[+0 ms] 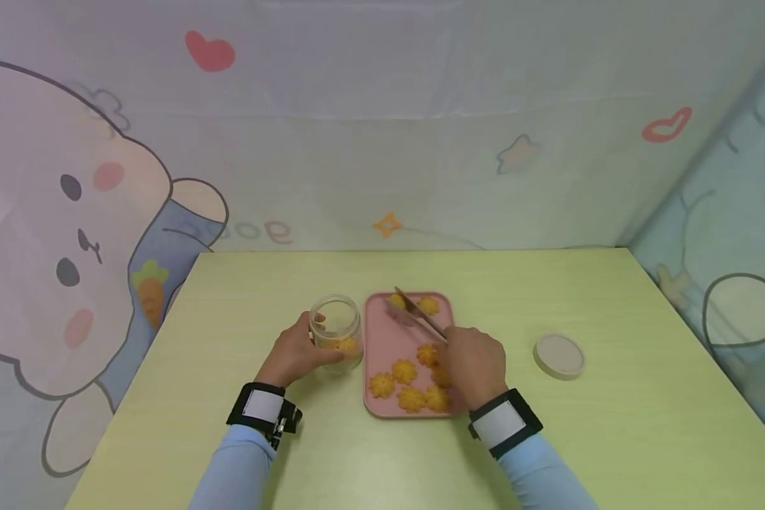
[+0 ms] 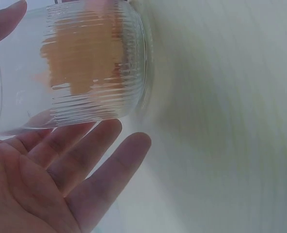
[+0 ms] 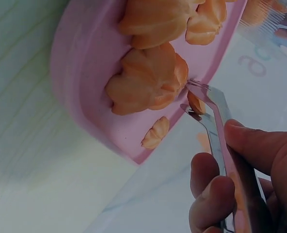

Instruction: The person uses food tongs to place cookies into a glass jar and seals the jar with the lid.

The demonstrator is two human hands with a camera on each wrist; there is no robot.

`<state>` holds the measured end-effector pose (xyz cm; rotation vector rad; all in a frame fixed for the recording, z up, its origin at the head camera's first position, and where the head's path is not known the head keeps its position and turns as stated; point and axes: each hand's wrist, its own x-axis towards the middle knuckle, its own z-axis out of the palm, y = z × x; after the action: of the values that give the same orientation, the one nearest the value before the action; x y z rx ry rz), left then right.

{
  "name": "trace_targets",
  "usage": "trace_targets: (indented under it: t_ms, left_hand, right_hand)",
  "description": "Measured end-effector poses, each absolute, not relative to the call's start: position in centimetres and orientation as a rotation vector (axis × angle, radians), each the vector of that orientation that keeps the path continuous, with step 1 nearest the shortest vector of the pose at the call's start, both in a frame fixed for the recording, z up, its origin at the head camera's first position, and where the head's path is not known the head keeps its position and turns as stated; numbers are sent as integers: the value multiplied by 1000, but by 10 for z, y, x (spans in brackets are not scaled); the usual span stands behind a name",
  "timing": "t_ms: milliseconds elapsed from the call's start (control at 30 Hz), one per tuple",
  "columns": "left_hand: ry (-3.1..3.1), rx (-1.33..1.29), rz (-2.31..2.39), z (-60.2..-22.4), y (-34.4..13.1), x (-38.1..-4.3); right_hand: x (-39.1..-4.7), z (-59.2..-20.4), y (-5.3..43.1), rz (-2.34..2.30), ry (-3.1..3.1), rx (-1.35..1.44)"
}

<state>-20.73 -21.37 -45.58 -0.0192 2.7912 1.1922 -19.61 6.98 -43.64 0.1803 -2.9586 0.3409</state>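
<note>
Grips tongs (image 3: 231, 172) with right hand (image 1: 478, 361), jar (image 1: 338, 333) with left hand (image 1: 298, 354); treat lower-centre cookies (image 1: 404, 371) as likely light, brittle; pinch sides gently

Pronged metal tongs (image 3: 240, 179) gripped in right hand (image 3: 284, 160), tips set around far cookie (image 3: 196, 103), contact unclear. Fluted cookies (image 3: 134, 80) spread on pink tray (image 3: 90, 114). Ribbed clear jar (image 3: 267, 14) partly cut off, upper right.

on my head feed i see a printed backdrop (image 1: 357, 156), its cartoon animal (image 1: 25, 205) at nine o'clock, red outlined heart (image 1: 653, 134) at two; a yellow-green table (image 1: 382, 464) at six.
</note>
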Motion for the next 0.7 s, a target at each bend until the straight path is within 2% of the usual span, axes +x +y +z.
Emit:
trace_targets:
  t_ms: [700]
  left_hand:
    - [2785,2,1195,-455,-214,-207]
  right_hand:
    - [-188,-423,86,502,-2762,224]
